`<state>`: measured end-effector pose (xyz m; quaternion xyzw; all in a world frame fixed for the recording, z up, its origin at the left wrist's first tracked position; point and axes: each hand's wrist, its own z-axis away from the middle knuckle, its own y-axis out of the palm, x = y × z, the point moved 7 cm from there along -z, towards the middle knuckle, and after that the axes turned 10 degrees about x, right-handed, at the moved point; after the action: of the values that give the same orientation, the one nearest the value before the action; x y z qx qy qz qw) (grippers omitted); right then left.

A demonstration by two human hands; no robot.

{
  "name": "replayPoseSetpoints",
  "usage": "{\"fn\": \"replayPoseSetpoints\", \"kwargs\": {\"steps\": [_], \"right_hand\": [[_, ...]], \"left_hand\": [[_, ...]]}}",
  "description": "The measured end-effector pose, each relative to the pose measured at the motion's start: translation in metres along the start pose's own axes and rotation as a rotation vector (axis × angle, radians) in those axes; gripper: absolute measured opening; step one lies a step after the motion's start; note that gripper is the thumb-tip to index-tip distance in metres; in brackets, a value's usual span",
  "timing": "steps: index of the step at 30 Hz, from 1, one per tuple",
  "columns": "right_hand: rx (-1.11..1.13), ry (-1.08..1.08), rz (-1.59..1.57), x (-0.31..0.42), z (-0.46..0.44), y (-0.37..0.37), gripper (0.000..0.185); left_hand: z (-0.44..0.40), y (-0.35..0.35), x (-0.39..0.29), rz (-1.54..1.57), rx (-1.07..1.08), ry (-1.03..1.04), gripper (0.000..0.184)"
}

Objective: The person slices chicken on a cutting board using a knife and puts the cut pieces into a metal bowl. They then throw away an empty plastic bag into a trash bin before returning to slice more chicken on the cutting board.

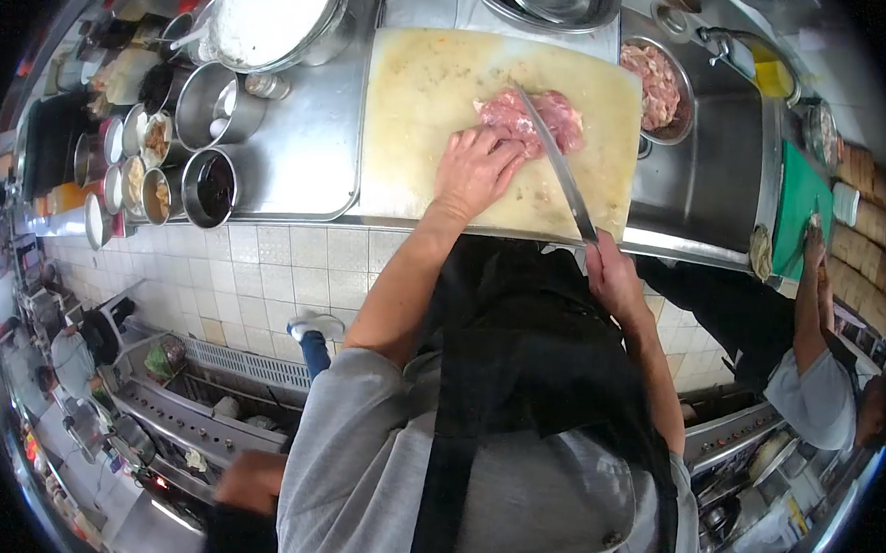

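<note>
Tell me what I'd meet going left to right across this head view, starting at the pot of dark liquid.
Pot of dark liquid, small jar, left hand, knife, right hand, bowl of pink meat, green board.

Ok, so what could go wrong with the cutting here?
A finger could get nicked: the left hand rests on the raw meat close to the knife in the right hand. The meat also looks moist, so it might slide on the cutting board if the left hand's grip is light.
</note>
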<state>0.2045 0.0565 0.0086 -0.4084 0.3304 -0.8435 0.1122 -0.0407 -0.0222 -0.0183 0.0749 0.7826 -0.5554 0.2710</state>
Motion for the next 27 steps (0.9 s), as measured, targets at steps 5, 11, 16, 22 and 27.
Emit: {"fn": "replayPoseSetpoints", "kwargs": {"steps": [5,11,16,22,27], "right_hand": [[0.114,0.131,0.151,0.008,-0.016,0.01,0.02],[0.111,0.213,0.159,0.023,-0.079,0.012,0.023],[0.104,0.155,0.189,0.029,-0.111,0.017,0.021],[0.172,0.215,0.121,-0.018,-0.012,0.034,0.021],[0.098,0.135,0.105,-0.042,0.013,0.029,0.02]], "left_hand": [[0.0,0.003,0.0,0.013,-0.008,0.046,0.015],[-0.001,0.008,0.002,0.042,-0.016,0.103,0.014],[-0.003,0.003,0.001,0.038,-0.014,0.055,0.013],[-0.002,0.002,0.006,0.008,-0.082,0.04,0.013],[-0.003,-0.003,0.028,0.486,-0.144,-0.152,0.03]]}}
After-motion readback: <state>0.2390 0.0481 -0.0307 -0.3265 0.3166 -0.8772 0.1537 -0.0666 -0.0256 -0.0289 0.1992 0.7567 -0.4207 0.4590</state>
